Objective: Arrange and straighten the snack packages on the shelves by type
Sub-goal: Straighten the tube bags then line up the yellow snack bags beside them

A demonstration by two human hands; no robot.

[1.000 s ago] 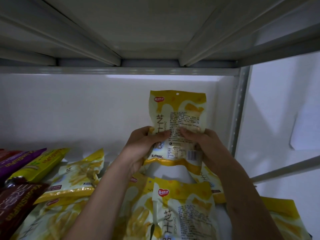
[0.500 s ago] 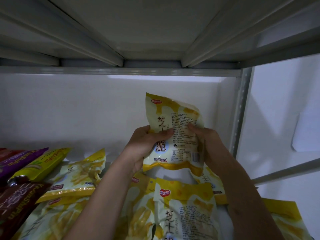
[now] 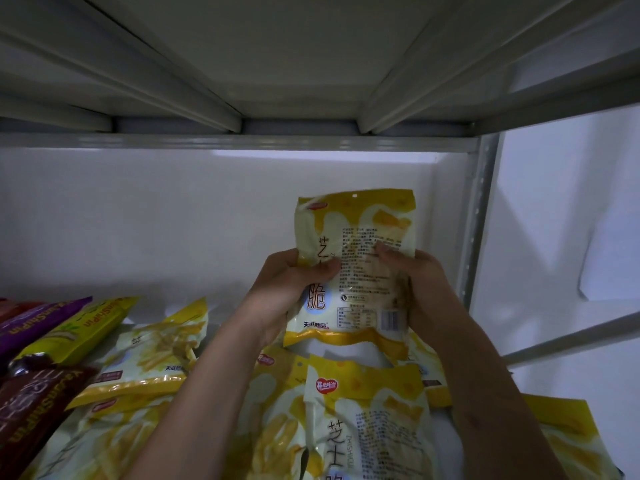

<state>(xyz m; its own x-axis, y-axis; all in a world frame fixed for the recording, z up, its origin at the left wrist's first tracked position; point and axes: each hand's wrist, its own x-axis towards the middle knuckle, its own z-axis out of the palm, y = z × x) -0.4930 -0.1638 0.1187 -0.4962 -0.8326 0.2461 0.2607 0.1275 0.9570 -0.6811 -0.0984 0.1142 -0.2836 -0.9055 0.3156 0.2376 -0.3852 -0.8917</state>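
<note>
A yellow and white snack bag (image 3: 356,237) stands upright near the back right of the shelf, its printed back facing me. My left hand (image 3: 294,282) grips its left edge, thumb across the front. My right hand (image 3: 412,275) grips its right edge the same way. Several more yellow bags of the same kind lie flat below it, one (image 3: 367,420) right in front and another (image 3: 156,351) to the left. Part of the held bag's lower sides is hidden by my hands.
Purple (image 3: 38,320), yellow-green (image 3: 83,327) and dark brown (image 3: 31,407) packages lie at the far left. The shelf above (image 3: 277,64) hangs low overhead. A metal upright (image 3: 479,220) bounds the right side, with a white wall behind.
The held bag tilted left and bowed half a second ago; it now stands straighter and flatter, slightly further right, with both hands still on its sides.
</note>
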